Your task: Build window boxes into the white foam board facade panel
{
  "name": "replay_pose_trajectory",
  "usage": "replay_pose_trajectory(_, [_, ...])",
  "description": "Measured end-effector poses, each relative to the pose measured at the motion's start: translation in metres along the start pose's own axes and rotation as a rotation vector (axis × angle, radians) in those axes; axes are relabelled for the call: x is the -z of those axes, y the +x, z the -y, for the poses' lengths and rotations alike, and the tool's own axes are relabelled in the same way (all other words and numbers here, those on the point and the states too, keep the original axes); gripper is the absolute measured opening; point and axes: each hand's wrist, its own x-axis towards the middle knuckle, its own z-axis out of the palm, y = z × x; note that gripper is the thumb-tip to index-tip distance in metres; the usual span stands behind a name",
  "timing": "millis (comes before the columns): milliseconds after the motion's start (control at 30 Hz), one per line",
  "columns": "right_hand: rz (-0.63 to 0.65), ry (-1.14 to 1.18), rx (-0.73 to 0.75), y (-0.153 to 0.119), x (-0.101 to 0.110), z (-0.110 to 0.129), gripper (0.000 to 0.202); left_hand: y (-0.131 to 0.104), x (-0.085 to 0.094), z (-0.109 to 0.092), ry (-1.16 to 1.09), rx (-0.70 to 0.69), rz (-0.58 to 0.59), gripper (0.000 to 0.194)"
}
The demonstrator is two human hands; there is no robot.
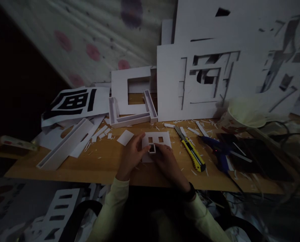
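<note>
Between my two hands is a small white square frame (152, 149) with a dark opening. My left hand (132, 155) is closed on its left side, thumb at the upper left edge. The fingers of my right hand (167, 160) are bent against its right side. Under and behind the frame lies a white board piece (156, 135) with small rectangular cutouts, flat on the wooden table (99, 171). A loose white square (125, 137) rests just left of my left hand.
Right of my hands lie a yellow utility knife (193, 155), a blue glue gun (219, 151) with its cord, and dark phones (268, 158). A paper cup (231, 121) stands behind. Large cut white boards (170, 84) lean at the back; a long white box piece (64, 146) lies left among scraps.
</note>
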Motion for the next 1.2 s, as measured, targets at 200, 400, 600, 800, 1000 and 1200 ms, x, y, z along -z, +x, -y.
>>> replay_pose_trajectory(200, [-0.006, 0.001, 0.016, 0.0, -0.001, 0.0, 0.037, -0.001, -0.001, -0.006, -0.079, 0.038, -0.019, 0.056])
replay_pose_trajectory(400, [-0.005, 0.014, 0.034, -0.002, 0.004, 0.003, 0.047, -0.007, 0.001, -0.013, -0.184, 0.074, -0.058, 0.054])
replay_pose_trajectory(600, [-0.014, 0.024, 0.043, -0.004, 0.001, 0.001, 0.045, -0.014, -0.006, -0.015, -0.212, 0.122, -0.118, 0.051])
replay_pose_trajectory(800, [-0.022, 0.011, 0.04, -0.007, -0.003, -0.001, 0.049, -0.024, -0.001, -0.026, -0.122, 0.053, -0.042, 0.062])
replay_pose_trajectory(1000, [0.053, -0.041, 0.098, -0.007, 0.002, -0.001, 0.057, -0.031, 0.006, -0.019, 0.147, 0.054, 0.043, 0.084])
replay_pose_trajectory(1200, [0.048, -0.102, 0.126, -0.009, 0.007, 0.007, 0.068, -0.048, 0.016, -0.005, 0.448, -0.136, 0.035, 0.053])
